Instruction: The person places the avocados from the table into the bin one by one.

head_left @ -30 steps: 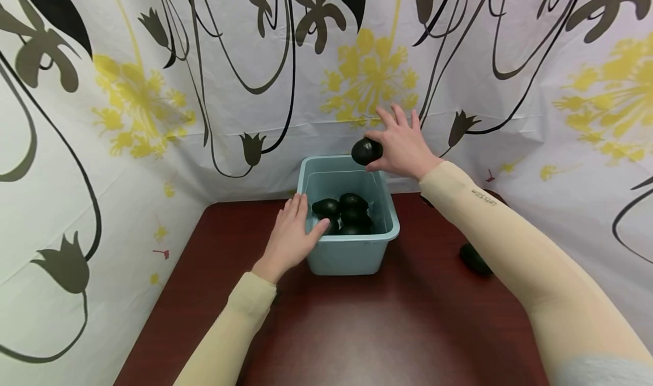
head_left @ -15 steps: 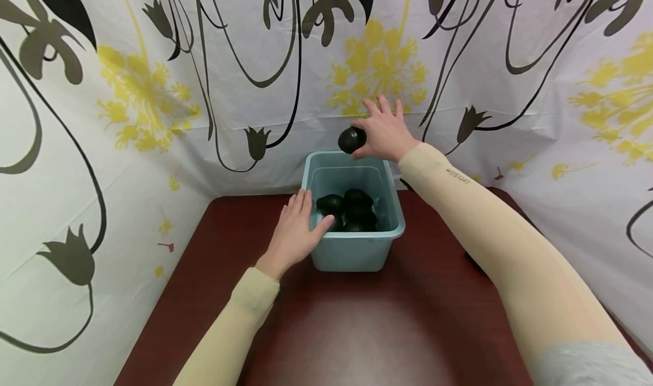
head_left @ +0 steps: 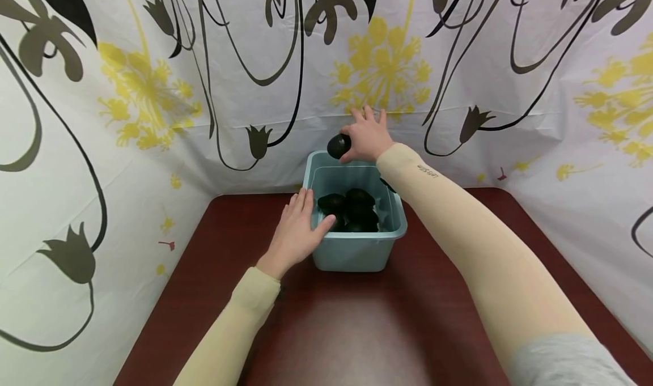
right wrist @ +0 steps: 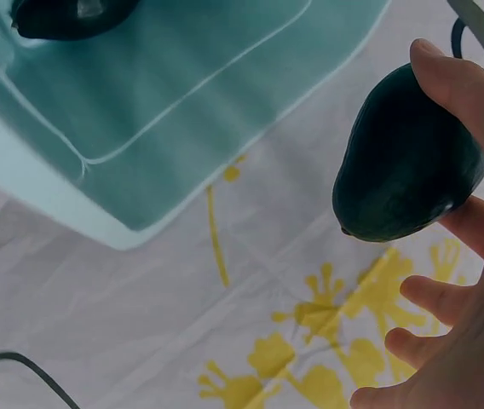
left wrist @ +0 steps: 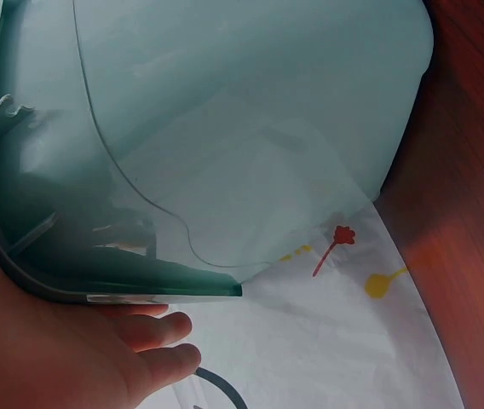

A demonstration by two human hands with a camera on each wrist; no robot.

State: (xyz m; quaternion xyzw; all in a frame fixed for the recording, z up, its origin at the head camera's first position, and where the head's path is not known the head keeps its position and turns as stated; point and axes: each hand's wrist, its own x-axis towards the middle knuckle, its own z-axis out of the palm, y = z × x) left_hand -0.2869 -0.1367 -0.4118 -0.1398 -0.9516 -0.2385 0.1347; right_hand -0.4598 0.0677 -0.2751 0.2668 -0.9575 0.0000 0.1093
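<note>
My right hand (head_left: 368,139) pinches a dark green avocado (head_left: 339,146) between thumb and forefinger, above the far rim of a light blue plastic bin (head_left: 352,252). In the right wrist view the avocado (right wrist: 408,158) hangs clear of the bin, and the other fingers are spread. Several dark avocados (head_left: 360,198) lie on the bin's floor. My left hand (head_left: 295,230) rests on the bin's left rim with straight fingers, the thumb reaching over the inside. Seen from the left wrist, its fingers (left wrist: 161,362) lie along the outside of the rim.
The bin stands on a dark red-brown table (head_left: 326,329), close to its back edge. A white cloth (head_left: 224,80) with grey and yellow flowers hangs behind and on both sides. My right forearm (head_left: 459,227) covers part of the table's right side.
My right hand has moved left with the avocado, from the bin's far right to over its far edge. The left hand stays on the rim. An avocado on the right table is now hidden.
</note>
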